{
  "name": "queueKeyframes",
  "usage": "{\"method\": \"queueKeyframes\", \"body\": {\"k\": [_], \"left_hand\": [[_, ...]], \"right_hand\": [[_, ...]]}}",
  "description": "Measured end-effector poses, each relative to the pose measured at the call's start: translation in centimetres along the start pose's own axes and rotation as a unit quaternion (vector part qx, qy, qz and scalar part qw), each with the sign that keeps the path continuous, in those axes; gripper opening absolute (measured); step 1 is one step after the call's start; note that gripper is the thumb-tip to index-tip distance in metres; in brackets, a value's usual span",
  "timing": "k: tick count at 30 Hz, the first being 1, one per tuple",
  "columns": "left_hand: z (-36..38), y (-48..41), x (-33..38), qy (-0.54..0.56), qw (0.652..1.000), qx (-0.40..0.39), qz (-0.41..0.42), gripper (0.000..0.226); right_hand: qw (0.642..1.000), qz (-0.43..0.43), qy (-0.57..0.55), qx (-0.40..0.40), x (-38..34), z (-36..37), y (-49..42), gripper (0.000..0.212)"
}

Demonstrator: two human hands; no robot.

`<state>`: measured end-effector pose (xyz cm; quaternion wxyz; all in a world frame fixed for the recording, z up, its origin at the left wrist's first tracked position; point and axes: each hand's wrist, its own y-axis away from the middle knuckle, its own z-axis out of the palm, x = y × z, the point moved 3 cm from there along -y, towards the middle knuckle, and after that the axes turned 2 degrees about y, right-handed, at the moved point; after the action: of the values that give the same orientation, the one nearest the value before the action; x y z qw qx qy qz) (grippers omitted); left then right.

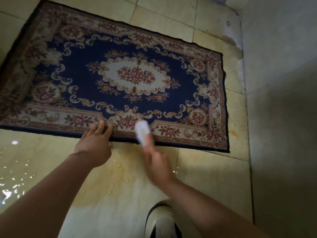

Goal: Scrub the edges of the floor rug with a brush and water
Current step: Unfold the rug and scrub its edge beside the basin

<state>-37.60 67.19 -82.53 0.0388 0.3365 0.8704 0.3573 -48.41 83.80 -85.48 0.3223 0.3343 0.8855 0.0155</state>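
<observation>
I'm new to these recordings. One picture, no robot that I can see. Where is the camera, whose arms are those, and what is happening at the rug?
There is no machine: a person works with bare hands, and the one picture comes from a camera worn on their head, looking forward and down. So the two arms at the bottom are the wearer's own. On the tiled floor lies a patterned rug, dark blue with a floral border. The floor before it is wet, with water at the left. The left hand rests with straight fingers on the rug's near edge. The right hand holds a white brush on that same edge; both are blurred, so the grip is unclear. A shoe shows at the bottom, a wall at the right.
</observation>
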Motion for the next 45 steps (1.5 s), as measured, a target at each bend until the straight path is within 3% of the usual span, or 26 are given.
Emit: {"method": "queueKeyframes", "body": {"k": [2, 6, 10, 13, 15, 18, 20, 22, 24, 26, 28, 31, 34, 36, 39, 41, 43, 45], "left_hand": [[-0.4, -0.2, 0.1, -0.019, 1.000, 0.000, -0.002, 0.073], [-0.7, -0.4, 0.3, -0.031, 0.999, -0.005, -0.003, 0.072], [-0.2, -0.4, 1.1, -0.001, 1.000, -0.026, -0.016, 0.076], [0.1, -0.6, 1.4, -0.001, 0.999, -0.028, -0.022, 0.077], [0.3, -0.7, 1.7, -0.009, 0.999, -0.022, -0.026, 0.078], [0.6, -0.7, 2.1, -0.012, 0.999, -0.016, -0.036, 0.077], [0.6, -0.6, 1.9, -0.007, 0.999, -0.019, -0.031, 0.077], [0.3, -0.8, 1.3, 0.004, 1.000, -0.024, -0.016, 0.078], [0.1, -0.6, 0.6, 0.014, 1.000, -0.024, -0.008, 0.078], [0.1, -0.3, 0.4, 0.013, 1.000, -0.020, -0.002, 0.078], [0.3, -0.3, 0.5, 0.007, 1.000, -0.016, -0.003, 0.080], [0.3, -0.7, 0.6, 0.009, 1.000, -0.024, -0.003, 0.079], [-0.7, -0.7, 0.2, 0.012, 0.999, -0.043, 0.010, 0.075], [-1.4, -0.4, -0.3, -0.009, 0.997, -0.067, 0.039, 0.073], [-2.7, 0.0, -2.7, -0.072, 0.992, -0.079, 0.064, 0.070], [-3.5, 0.2, -5.0, -0.104, 0.991, -0.071, 0.041, 0.071], [-3.9, 0.2, -7.2, -0.109, 0.992, -0.060, 0.014, 0.072], [-3.2, 0.4, -8.6, -0.077, 0.996, -0.055, -0.006, 0.073]], "right_hand": [[0.994, -0.066, -0.008, -0.086, -1.3, 0.8, 2.1, 0.058], [0.998, -0.020, -0.010, -0.055, 2.7, -4.6, 0.4, 0.048], [0.987, 0.124, -0.011, 0.104, 9.5, -10.5, 0.7, 0.048], [0.925, 0.314, -0.013, 0.213, 14.5, -14.4, 1.6, 0.046], [0.900, 0.371, 0.016, 0.230, 14.9, -13.2, 2.7, 0.046], [0.969, 0.223, -0.024, 0.106, 10.0, -7.1, 5.3, 0.052], [0.988, 0.143, -0.059, 0.014, 7.2, -5.0, 7.2, 0.051], [0.990, 0.115, -0.074, 0.021, 7.6, -6.5, 6.7, 0.045], [0.979, 0.165, -0.062, 0.099, 9.6, -9.4, 4.4, 0.045], [0.931, 0.305, -0.023, 0.202, 12.0, -11.4, 2.2, 0.046], [0.904, 0.359, 0.005, 0.233, 11.3, -9.5, 1.5, 0.047], [0.971, 0.205, -0.047, 0.113, 5.2, -3.2, 3.2, 0.052], [0.993, 0.077, -0.085, -0.035, 1.6, -1.7, 5.6, 0.047], [0.993, 0.074, -0.093, -0.004, 2.8, -3.9, 4.3, 0.044], [0.960, 0.220, -0.095, 0.147, 6.6, -8.0, 0.4, 0.044], [0.932, 0.303, -0.021, 0.197, 7.2, -8.4, -1.0, 0.045], [0.941, 0.283, -0.008, 0.184, 3.9, -5.6, -0.9, 0.048], [0.976, 0.187, -0.084, 0.074, -0.9, -1.2, 0.9, 0.051]]}}
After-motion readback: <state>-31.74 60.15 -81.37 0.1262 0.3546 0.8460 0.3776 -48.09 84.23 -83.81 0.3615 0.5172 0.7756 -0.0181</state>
